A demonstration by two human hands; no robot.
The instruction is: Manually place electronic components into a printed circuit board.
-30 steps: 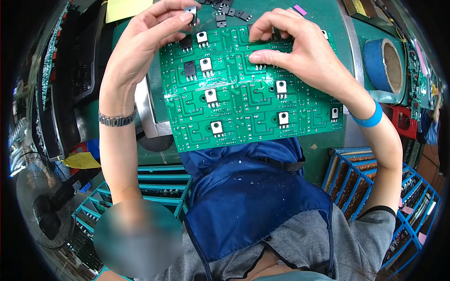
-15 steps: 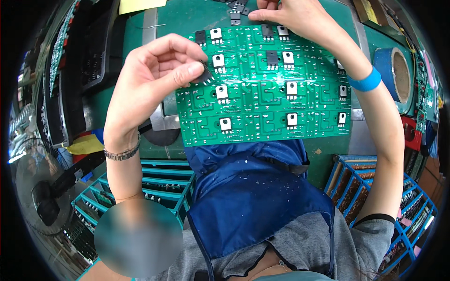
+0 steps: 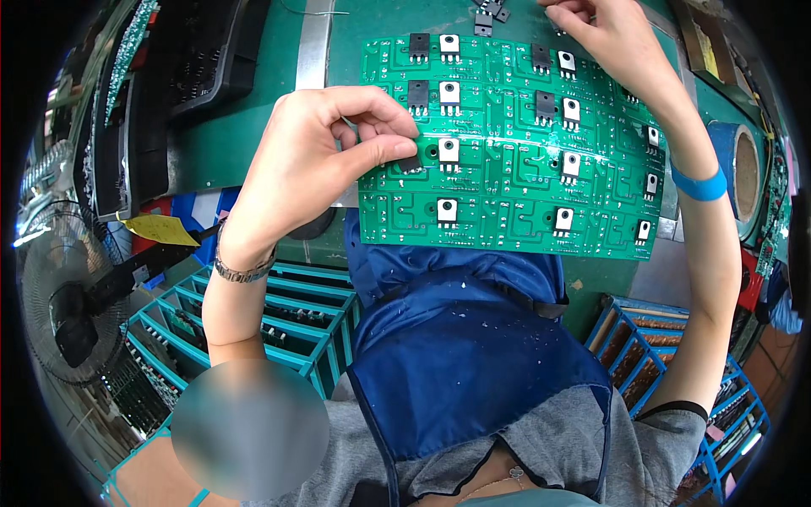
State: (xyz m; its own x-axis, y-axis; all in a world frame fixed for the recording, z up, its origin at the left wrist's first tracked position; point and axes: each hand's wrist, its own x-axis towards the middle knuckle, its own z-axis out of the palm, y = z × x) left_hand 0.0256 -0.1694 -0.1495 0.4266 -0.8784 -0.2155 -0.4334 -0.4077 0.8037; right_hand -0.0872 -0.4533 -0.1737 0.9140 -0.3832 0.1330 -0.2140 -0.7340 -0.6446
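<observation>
A green circuit board [image 3: 507,198] lies in front of me, with rows of white-faced power transistors [image 3: 449,154] and black ones [image 3: 544,108] fixed along it. At its left edge my left hand [image 3: 325,160] pinches a black transistor [image 3: 410,164] between thumb and forefinger. That part is down at the board, beside the white-faced one in the third row; its legs are partly hidden. My right hand [image 3: 604,27] is beyond the board's far right side, fingers curled together. Whatever they hold, if anything, I cannot make out. Loose black transistors [image 3: 487,17] lie past the far edge.
A blue tape roll [image 3: 733,173] stands at the right. Black trays [image 3: 221,63] are at the far left. Teal racks [image 3: 317,317] and blue racks [image 3: 634,346] with boards flank my lap. A fan [image 3: 76,300] stands at the lower left.
The view has shifted, so the board appears farther right. My left hand has brought its transistor down to the third row, uncovering a black one in the second. My right hand has left the loose transistors, moving right.
</observation>
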